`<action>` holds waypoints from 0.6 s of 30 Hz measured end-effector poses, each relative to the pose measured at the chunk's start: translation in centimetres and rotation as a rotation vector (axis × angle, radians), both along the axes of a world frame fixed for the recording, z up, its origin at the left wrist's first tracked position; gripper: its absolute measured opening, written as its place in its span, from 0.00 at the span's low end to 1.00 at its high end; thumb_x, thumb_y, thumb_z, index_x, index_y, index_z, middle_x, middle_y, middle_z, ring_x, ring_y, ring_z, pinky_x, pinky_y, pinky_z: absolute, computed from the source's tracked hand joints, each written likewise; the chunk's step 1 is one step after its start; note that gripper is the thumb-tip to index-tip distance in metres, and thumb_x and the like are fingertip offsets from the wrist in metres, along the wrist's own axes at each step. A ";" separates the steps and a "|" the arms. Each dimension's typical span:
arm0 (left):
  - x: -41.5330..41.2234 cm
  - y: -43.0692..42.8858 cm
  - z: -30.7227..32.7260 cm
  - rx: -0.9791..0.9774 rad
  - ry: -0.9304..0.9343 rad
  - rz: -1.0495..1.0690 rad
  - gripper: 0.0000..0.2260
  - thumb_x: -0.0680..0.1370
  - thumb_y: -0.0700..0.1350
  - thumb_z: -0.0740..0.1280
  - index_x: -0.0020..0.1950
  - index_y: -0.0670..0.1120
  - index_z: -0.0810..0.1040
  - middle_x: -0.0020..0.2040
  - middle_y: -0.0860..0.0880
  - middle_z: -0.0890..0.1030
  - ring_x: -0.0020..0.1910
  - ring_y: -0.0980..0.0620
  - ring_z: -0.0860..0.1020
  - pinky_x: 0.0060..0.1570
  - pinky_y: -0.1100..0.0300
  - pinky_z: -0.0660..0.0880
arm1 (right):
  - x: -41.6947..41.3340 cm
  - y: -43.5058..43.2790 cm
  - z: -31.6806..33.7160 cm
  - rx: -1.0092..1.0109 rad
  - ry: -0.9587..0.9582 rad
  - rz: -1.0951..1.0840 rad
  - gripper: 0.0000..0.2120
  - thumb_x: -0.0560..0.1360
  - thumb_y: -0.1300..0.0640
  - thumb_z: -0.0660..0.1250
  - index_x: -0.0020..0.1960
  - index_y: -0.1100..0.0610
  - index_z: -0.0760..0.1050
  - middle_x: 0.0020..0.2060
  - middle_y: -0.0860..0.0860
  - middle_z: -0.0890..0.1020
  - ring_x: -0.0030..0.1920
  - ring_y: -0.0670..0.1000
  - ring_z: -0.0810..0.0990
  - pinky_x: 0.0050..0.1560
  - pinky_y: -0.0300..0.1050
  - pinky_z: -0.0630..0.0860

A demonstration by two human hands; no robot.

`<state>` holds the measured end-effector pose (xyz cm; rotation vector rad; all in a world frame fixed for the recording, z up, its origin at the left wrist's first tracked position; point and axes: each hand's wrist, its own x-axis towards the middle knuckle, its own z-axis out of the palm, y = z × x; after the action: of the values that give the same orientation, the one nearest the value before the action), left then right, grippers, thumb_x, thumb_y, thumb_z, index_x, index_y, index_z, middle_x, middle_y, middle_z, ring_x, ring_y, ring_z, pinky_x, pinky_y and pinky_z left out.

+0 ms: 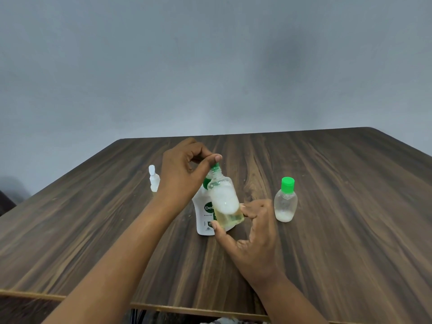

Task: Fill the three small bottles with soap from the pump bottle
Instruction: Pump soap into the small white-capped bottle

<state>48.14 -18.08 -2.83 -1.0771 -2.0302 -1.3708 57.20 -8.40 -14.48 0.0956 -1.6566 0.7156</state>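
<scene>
Left hand raised over the pump bottle, forearm reaching in from lower left. Fingers curled into a loose fist, thumb laid across the green pump head; grip closed on the pump top, though the fingers' contact underneath is hidden.

Right hand comes in from lower right, palm turned inward. Thumb and fingertips pinch the clear small bottle low on its body. That bottle is uncapped and tilted, neck up against the pump head, in front of the pump bottle. Yellowish liquid at the bottom, white foam above.

Pump bottle stands upright near the table's centre. Green-capped bottle stands to the right, apart, with a little white foam at its base. White small bottle stands left, partly behind the left wrist.
</scene>
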 end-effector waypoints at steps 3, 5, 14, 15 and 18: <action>0.1 -0.1 -0.6 0.028 -0.008 -0.003 0.08 0.72 0.42 0.72 0.35 0.39 0.80 0.34 0.49 0.77 0.35 0.58 0.75 0.38 0.72 0.69 | 0.1 0.0 -0.1 0.031 0.000 -0.008 0.20 0.68 0.49 0.72 0.49 0.57 0.65 0.44 0.49 0.68 0.42 0.43 0.69 0.42 0.26 0.65; 0.2 -0.1 -0.6 0.031 0.002 -0.001 0.08 0.72 0.42 0.72 0.35 0.39 0.80 0.34 0.49 0.76 0.35 0.58 0.75 0.38 0.72 0.69 | 0.1 0.0 0.0 0.031 0.008 -0.010 0.20 0.68 0.49 0.72 0.49 0.57 0.65 0.44 0.49 0.68 0.42 0.43 0.68 0.42 0.27 0.66; 0.2 0.0 0.4 -0.019 0.008 0.004 0.07 0.72 0.42 0.72 0.35 0.42 0.80 0.35 0.50 0.78 0.37 0.59 0.75 0.37 0.72 0.69 | 0.0 0.0 0.0 -0.015 0.006 0.005 0.20 0.68 0.49 0.72 0.51 0.57 0.66 0.46 0.49 0.68 0.44 0.42 0.69 0.44 0.26 0.67; 0.1 0.0 0.2 0.000 -0.004 -0.003 0.07 0.72 0.42 0.72 0.35 0.41 0.80 0.35 0.49 0.78 0.36 0.59 0.75 0.37 0.71 0.69 | 0.0 0.0 0.0 -0.014 0.008 0.006 0.20 0.68 0.49 0.72 0.50 0.57 0.65 0.45 0.49 0.68 0.43 0.42 0.69 0.43 0.27 0.67; 0.3 0.0 -0.5 0.024 -0.021 -0.010 0.08 0.72 0.42 0.72 0.35 0.40 0.79 0.35 0.48 0.77 0.36 0.58 0.75 0.37 0.70 0.70 | 0.1 0.0 0.0 -0.003 0.005 0.002 0.20 0.68 0.49 0.72 0.49 0.57 0.65 0.44 0.49 0.68 0.42 0.42 0.68 0.42 0.27 0.66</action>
<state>48.40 -18.08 -3.31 -1.0681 -2.0203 -1.4133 57.26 -8.42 -14.44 0.0971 -1.6506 0.7189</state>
